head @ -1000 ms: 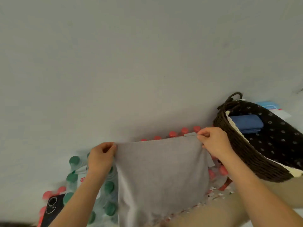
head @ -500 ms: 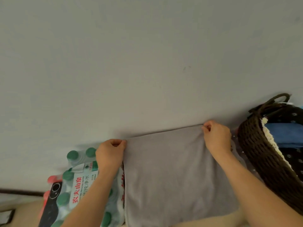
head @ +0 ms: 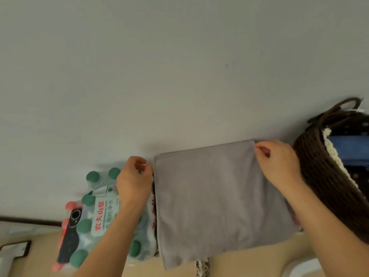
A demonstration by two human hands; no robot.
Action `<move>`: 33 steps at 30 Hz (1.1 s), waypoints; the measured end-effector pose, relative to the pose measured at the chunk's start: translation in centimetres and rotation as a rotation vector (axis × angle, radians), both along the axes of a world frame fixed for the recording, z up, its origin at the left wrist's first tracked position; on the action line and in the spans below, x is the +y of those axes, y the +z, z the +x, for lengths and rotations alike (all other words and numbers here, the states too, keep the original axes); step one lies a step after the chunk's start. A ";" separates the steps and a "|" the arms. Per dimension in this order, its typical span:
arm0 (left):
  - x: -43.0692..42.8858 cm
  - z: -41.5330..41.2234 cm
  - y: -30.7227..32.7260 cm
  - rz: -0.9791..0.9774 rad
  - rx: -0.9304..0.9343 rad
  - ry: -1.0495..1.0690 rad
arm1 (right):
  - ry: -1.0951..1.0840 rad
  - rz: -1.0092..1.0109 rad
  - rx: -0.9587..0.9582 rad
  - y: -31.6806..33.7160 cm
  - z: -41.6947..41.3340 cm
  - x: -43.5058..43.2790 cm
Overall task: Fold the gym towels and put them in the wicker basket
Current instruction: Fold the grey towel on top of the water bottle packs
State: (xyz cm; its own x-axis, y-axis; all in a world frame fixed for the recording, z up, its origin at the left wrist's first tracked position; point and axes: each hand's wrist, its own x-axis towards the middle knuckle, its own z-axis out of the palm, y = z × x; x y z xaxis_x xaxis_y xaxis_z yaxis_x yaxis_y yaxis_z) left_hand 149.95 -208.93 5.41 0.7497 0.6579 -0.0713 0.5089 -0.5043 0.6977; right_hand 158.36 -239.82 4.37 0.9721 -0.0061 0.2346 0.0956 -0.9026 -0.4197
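A folded grey gym towel (head: 219,196) lay spread flat in front of a pale wall (head: 179,66), with a person's two hands at its far corners. The left hand (head: 133,180) sat just beside the towel's far left corner. Its grip was loose, the fingers (head: 139,163) curled inward with no cloth showing between them and the thumb close against the towel's left edge. The right hand (head: 279,162) was at the towel's far right corner, its fingertips (head: 259,146) meeting the hem. From where I stood, I could not tell whether that grip pinched the cloth or merely touched it.

Just to the right of the towel stood the dark brown wicker basket (head: 323,176), with a looped handle at its far end, cream trim along the rim and a dark dotted lining. A folded blue towel (head: 349,148) lay inside it.

To the left of the grey towel, a shrink-wrapped pack of green-capped bottles (head: 103,208) ran in under the towel's left edge, its label printed with red characters. A dark phone (head: 68,236) lay camera-side up on the pack's outer side, with a few red caps (head: 69,204) beside it.

Below the towel's near edge ran a tan surface (head: 249,260). A scrap of patterned material peeped out from under that edge, too little of it to identify.
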 end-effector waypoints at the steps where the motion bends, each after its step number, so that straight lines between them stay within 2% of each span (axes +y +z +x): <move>1: 0.0 -1.6 0.5 -0.009 0.008 -0.043 | 0.029 0.014 0.008 0.5 -1.9 -0.4; 4: -0.6 -7.9 0.6 -0.061 0.108 -0.188 | -0.003 0.062 0.089 0.8 -8.6 -1.9; 7: -1.6 -13.2 -0.6 -0.088 0.195 -0.227 | -0.153 0.118 0.183 -0.2 -14.4 -2.8; 10: -2.3 -16.8 -1.9 -0.121 0.192 -0.263 | -0.313 0.243 0.241 -1.0 -18.7 -2.4; 12: -2.7 -18.4 -2.6 -0.121 0.191 -0.298 | -0.434 0.454 0.248 -1.6 -20.5 -2.0; 15: -3.2 -19.4 -3.4 -0.140 0.178 -0.350 | -0.638 0.935 0.316 -2.4 -21.6 -1.6; 18: -3.7 -19.5 -4.2 -0.176 0.185 -0.345 | -0.678 1.147 0.369 -3.2 -21.7 -1.8; 21: -4.3 -19.6 -4.5 -0.192 0.141 -0.317 | -0.664 1.227 0.433 -3.3 -21.3 -2.0; 25: -5.0 -19.6 -4.7 -0.363 0.141 -0.144 | -0.625 1.245 0.486 -3.1 -21.0 -2.5; 31: -6.2 -20.4 -4.9 -0.455 0.079 -0.050 | -0.516 1.319 0.602 -3.9 -20.5 -4.3; 33: -6.3 -20.5 -4.9 -0.526 0.076 -0.033 | -0.465 1.275 0.629 -4.3 -20.2 -5.0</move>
State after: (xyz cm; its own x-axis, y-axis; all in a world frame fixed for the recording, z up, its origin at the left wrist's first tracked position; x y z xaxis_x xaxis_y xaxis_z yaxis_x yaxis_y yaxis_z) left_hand 129.46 -215.22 0.49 0.7494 0.4944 -0.4403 0.5575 -0.1126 0.8225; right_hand 138.14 -244.81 0.09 0.7629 -0.2080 -0.6121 -0.5811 0.1944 -0.7903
